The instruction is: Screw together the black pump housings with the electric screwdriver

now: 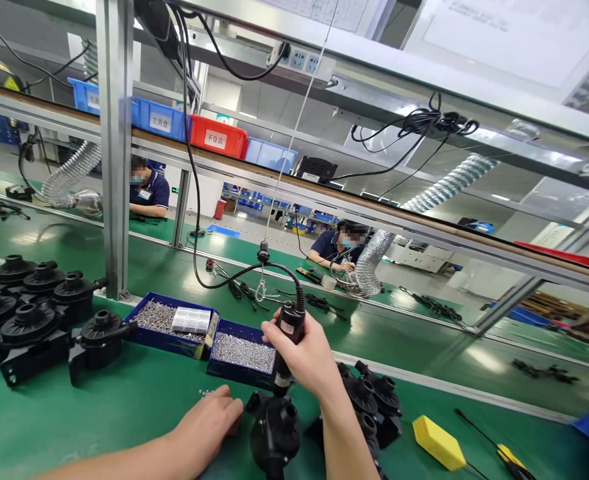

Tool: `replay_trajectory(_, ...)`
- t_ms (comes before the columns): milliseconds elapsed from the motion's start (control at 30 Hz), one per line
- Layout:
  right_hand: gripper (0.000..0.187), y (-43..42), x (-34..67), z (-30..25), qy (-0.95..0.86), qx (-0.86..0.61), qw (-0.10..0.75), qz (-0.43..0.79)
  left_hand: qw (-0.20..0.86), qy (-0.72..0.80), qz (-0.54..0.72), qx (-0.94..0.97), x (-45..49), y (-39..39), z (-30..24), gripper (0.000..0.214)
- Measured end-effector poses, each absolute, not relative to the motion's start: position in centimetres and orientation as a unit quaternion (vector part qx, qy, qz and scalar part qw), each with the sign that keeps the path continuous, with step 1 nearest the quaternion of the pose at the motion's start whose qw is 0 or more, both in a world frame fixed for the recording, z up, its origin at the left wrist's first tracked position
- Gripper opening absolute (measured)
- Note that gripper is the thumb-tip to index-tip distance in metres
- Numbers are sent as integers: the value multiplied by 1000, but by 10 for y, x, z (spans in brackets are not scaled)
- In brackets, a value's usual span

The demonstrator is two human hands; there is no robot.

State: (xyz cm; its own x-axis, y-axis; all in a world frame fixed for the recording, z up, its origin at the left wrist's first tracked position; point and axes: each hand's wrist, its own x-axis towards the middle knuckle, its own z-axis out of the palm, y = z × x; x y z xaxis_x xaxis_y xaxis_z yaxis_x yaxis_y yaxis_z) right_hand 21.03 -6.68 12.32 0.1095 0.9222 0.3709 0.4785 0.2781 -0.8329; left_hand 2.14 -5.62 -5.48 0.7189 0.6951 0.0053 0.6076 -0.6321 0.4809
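Observation:
My right hand [314, 353] is wrapped round a black corded electric screwdriver [288, 328], which points down. Its lower end is at the edge of a round black blower-like housing [274, 433] with a short pipe on top; I cannot tell whether the tip touches it. Just left of that housing, my left hand [209, 427] lies low over the green bench with its fingers curled in. What those fingers hold, if anything, is hidden. Beyond its knuckles, several tiny pale metal parts [207, 393] are scattered on the bench.
A blue bin of screws [147, 342] and a blue bin of small silvery parts [224, 371] stand ahead. More black housings [29, 323] fill the left; others [374, 400] sit right of my forearm. A yellow block-shaped object [439, 443] lies at right. Two people work across the bench.

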Motion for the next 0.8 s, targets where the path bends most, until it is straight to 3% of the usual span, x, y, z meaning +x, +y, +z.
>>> replay_trajectory(233, 46, -72, 213, 112, -583, -554, 550, 225, 188, 341, 80, 917, 19, -62, -53, 27)
replay_trajectory(333, 47, -71, 217, 111, -571, -561, 555, 227, 298, 358, 165, 869, 21, -67, -60, 22)
replay_trajectory(467, 47, -68, 218, 111, -566, -568, 555, 221, 591, 389, 263, 656, 37, -71, -66, 17)
replay_trajectory(533, 47, -68, 217, 112, -567, -569, 554, 218, 680, 411, 261, 547, 51, -70, -70, 23)
replay_trajectory(800, 52, -71, 215, 114, -565, -555, 568, 226, 715, 457, 302, 434, 85, -70, -87, 29)
